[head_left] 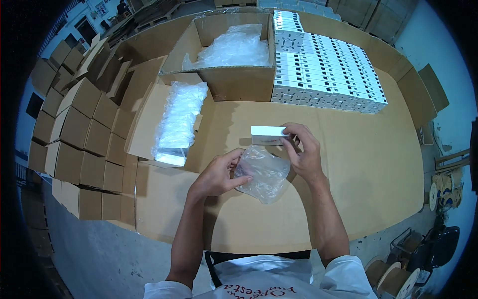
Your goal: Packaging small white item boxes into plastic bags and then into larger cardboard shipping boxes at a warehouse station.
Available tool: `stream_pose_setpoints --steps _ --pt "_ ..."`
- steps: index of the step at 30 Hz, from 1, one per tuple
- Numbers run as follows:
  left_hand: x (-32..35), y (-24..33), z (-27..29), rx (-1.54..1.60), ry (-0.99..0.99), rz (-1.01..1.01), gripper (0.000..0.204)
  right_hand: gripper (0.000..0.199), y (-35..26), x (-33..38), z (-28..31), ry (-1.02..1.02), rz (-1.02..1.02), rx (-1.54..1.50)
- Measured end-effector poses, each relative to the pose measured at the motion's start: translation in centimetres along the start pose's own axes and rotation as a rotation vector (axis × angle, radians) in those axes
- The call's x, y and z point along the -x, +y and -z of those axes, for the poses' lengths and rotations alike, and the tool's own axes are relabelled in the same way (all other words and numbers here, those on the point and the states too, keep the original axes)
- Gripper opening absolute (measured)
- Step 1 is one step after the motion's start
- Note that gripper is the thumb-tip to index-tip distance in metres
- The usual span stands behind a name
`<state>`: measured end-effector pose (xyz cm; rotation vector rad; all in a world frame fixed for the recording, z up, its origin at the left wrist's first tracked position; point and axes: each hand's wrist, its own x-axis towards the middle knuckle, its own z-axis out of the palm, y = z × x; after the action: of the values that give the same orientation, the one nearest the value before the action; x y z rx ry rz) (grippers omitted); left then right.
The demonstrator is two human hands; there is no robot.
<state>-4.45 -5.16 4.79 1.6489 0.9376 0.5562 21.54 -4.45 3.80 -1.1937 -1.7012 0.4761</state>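
Note:
A small white box is pinched at its right end between the thumb and fingers of my right hand, just above the cardboard-covered table. My left hand grips the left edge of a clear plastic bag, thumb on top. The bag hangs crumpled and looks empty, just nearer to me than the white box. Left of my hands, an open carton holds a row of items wrapped in clear plastic.
A large open carton of loose clear bags stands at the back. Beside it, stacked rows of small white boxes fill the back right. Brown cartons are piled along the left. Cable spools stand on the floor at lower right.

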Motion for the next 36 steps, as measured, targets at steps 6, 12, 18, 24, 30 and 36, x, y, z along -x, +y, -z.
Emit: stream_pose_setpoints --steps 6,12,18,24,30,36 --pt "0.2 -0.4 0.2 0.181 0.058 -0.031 0.048 0.017 0.7 0.2 -0.2 0.225 -0.176 -0.417" --pt "0.1 -0.6 0.5 0.173 0.079 -0.045 0.048 0.013 0.4 0.2 1.1 0.226 -0.373 -0.832" --pt "0.2 -0.5 1.0 0.156 0.070 0.021 0.061 0.012 0.1 0.1 1.5 0.059 -0.439 -0.867" --pt "0.0 -0.2 0.9 0.155 0.055 0.044 0.057 0.014 0.2 0.3 1.9 0.045 -0.437 -0.822" --pt "0.1 -0.5 0.5 0.234 0.096 0.014 0.046 0.013 0.5 0.4 1.7 0.075 -0.428 -0.782" --pt "0.1 -0.5 0.6 0.239 0.072 0.026 0.048 0.013 0.2 0.3 1.7 0.067 -0.419 -0.744"
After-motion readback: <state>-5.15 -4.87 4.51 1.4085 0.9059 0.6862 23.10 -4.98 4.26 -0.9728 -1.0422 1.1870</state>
